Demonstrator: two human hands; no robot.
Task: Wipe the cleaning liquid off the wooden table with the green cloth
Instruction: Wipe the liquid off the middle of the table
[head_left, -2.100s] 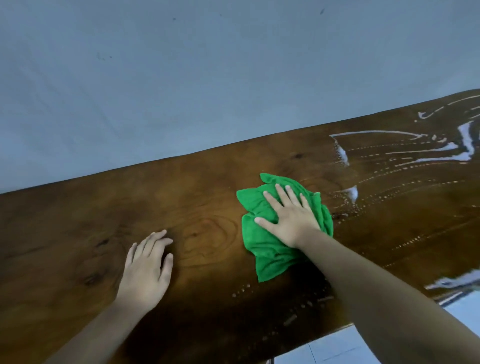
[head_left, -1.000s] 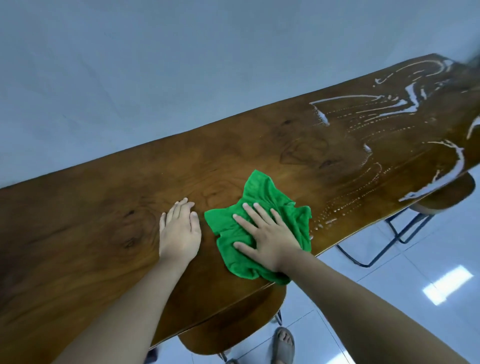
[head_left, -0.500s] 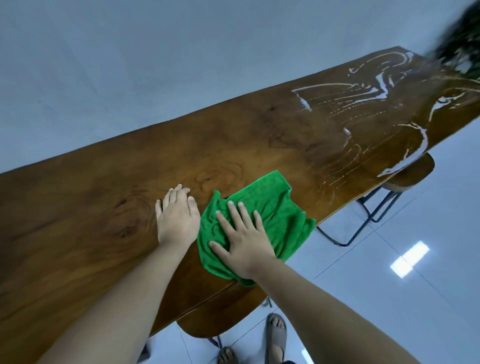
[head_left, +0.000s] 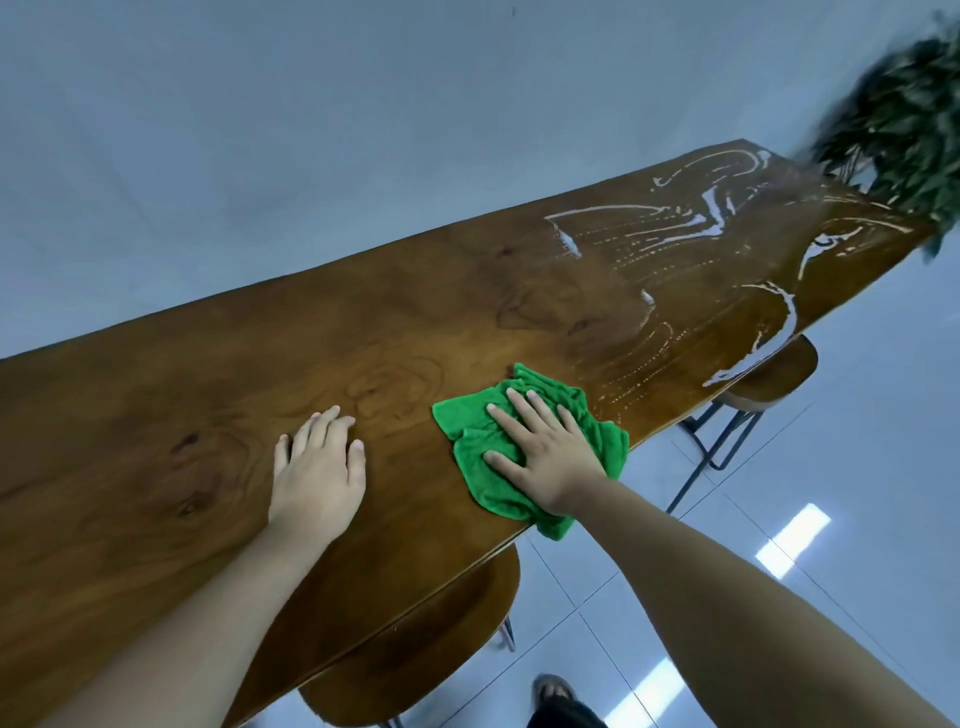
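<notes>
At centre frame, the right hand (head_left: 550, 457) presses the green cloth (head_left: 470, 415) flat under spread fingers (head_left: 519, 408) at the bench (head_left: 208, 374) edge; the left hand (head_left: 317, 467) rests flat.

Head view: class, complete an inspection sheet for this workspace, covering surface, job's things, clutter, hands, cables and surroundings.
Surface: wooden table, dry-looking near the hands; white liquid streaks toward the plant end.
Job's things: green cloth, crumpled, lying at the table's near edge.
Clutter: nothing seen.
Hands: left hand flat on bare wood; right hand pressing on the cloth, fingers straight.
Cables: nothing seen.
Surroundings: near stool and far stool tucked under the near edge; blurred plant; tiled floor; plain wall.
</notes>
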